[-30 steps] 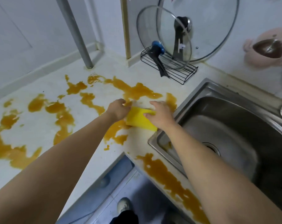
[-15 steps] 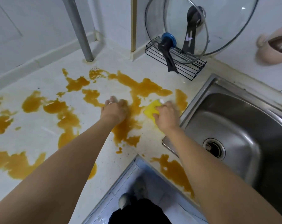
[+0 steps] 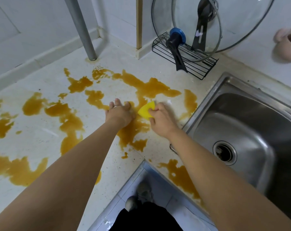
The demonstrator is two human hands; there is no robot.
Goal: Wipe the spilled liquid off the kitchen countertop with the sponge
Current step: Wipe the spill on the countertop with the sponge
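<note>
Orange-brown spilled liquid (image 3: 151, 89) lies in puddles and streaks across the white L-shaped countertop (image 3: 41, 130). My right hand (image 3: 161, 119) grips a yellow sponge (image 3: 146, 110) and presses it onto the wet patch near the counter's middle, left of the sink. My left hand (image 3: 120, 112) rests flat on the counter just left of the sponge, fingers spread, a ring on one finger, holding nothing. More puddles lie at the far left (image 3: 8, 167) and along the front strip by the sink (image 3: 179, 175).
A steel sink (image 3: 241, 130) with a drain sits to the right. Behind it, a black wire rack (image 3: 188, 57) holds two glass lids. A grey pole (image 3: 81, 29) stands at the back corner. A pink pot (image 3: 288, 45) is at far right. My feet show below the counter's edge.
My left hand let go of the sponge and went flat on the counter. My right hand carried the sponge away from the sink edge, farther into the spill.
</note>
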